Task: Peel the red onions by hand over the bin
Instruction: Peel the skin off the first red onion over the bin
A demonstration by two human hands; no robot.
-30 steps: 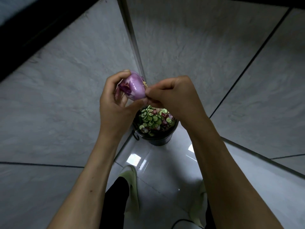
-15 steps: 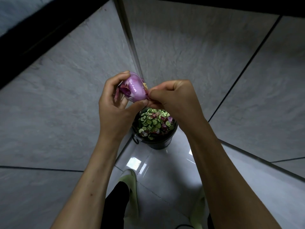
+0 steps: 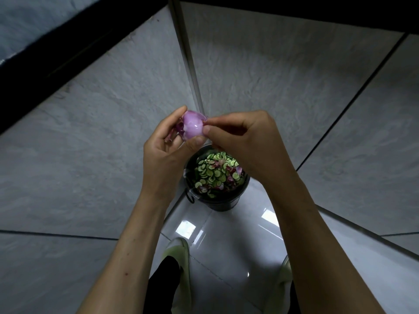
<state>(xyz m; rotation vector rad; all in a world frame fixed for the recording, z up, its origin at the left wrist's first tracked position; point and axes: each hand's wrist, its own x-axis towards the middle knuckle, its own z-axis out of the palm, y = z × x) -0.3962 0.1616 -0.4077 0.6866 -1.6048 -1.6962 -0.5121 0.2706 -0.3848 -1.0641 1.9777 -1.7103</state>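
Tiled kitchen corner, grey wall tiles [image 3: 95,137], scrap-filled bin [image 3: 223,203]

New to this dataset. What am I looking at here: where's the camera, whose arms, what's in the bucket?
There is no robot. The one view comes from a wide-angle camera worn on a person's head, looking down past their bare forearms to the floor.

The left hand grips a red onion, its shiny purple flesh partly bared, with loose skin hanging on its left side. The right hand pinches at the onion's right edge, apparently pulling skin.

Below the hands a black bin stands on glossy white floor tiles, in a corner of grey tiled walls. It holds green slices mixed with purple onion skins. What vegetable the slices are I cannot tell.

At the bottom are the person's pale green shoes.
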